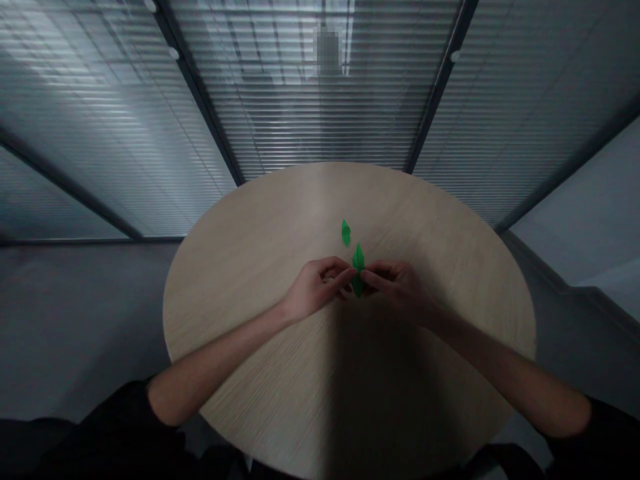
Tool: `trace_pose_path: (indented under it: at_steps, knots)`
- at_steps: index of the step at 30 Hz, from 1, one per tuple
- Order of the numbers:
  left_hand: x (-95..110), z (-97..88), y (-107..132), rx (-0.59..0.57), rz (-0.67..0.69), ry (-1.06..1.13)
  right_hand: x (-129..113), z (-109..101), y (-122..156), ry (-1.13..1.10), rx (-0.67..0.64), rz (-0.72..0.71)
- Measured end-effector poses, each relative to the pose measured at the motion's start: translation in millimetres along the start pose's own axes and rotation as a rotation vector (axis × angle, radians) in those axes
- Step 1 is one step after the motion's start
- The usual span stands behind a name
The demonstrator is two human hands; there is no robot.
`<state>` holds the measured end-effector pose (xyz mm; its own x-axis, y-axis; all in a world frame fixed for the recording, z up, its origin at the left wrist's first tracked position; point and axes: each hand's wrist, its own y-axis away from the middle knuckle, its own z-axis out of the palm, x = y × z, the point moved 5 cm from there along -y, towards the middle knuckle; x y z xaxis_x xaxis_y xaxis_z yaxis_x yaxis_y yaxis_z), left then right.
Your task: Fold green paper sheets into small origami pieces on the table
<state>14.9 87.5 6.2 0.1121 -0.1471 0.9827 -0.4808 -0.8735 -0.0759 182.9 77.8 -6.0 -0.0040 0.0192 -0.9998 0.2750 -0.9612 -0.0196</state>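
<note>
Piece of green material [359,257] between the two hands [313,288] [404,291], each in a pinch on its side

The left hand [307,290] is on the left of one piece [358,257] and the right hand [406,292] is on its right, with the piece held between them over the worktop [240,280]. The other piece [346,233] lies just behind it, a bit to the left. Behind the worktop are the blinds [295,120]. The floor [90,320] is on both sides.
</note>
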Motion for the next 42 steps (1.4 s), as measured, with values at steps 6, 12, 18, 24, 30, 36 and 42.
trace_pose_path:
  at_steps: [6,12,18,24,30,36,42]
  knots:
    - [-2.3,-1.6,1.7,0.012,-0.003,0.046,-3.5,1.9,2.8,0.075,0.016,-0.054]
    - [-1.2,-1.7,3.4,0.061,0.021,0.078,-4.9,2.4,3.4,0.105,0.041,-0.072]
    - [3.4,-1.0,5.4,0.088,0.044,0.049,-6.6,1.6,4.5,0.183,0.079,-0.093]
    - [-1.2,0.9,4.5,0.067,0.023,0.137,-6.8,4.1,5.8,0.134,0.058,-0.116]
    - [-3.3,0.0,2.0,0.044,-0.018,0.154,-5.6,4.7,3.1,0.077,0.028,-0.067]
    - [-4.7,-0.2,1.7,0.048,-0.021,0.165,-2.8,6.0,2.8,0.057,0.008,-0.014]
    - [-5.8,2.8,3.3,0.025,-0.002,0.211,-5.7,7.4,4.9,0.019,-0.012,-0.101]
